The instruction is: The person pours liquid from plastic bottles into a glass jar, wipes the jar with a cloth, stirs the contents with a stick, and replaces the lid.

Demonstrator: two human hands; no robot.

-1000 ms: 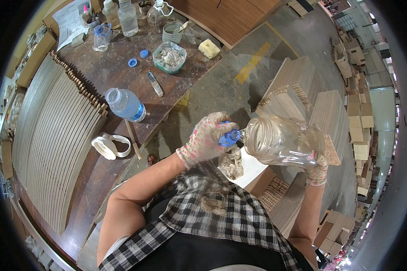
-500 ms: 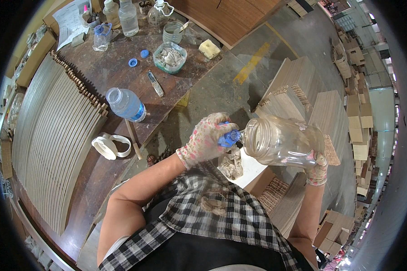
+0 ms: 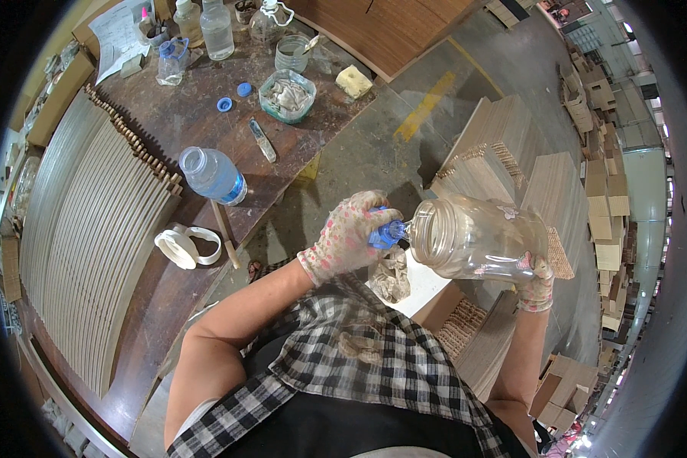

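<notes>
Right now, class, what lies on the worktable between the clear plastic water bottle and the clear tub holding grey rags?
In the head view, a small metal-bladed knife lies between the clear plastic water bottle and the clear tub, on the dark wooden worktable.

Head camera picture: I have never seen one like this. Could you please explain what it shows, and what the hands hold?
The camera sits on a person's head and looks down through a wide lens, so straight edges bend. Both hands wear patterned gloves. The left hand holds a small blue cap or nozzle at the mouth of a big clear jar, which the right hand holds tilted on its side. On the dark workbench lie a plastic water bottle, curved wooden slats, a white tape roll and a bowl.
</notes>
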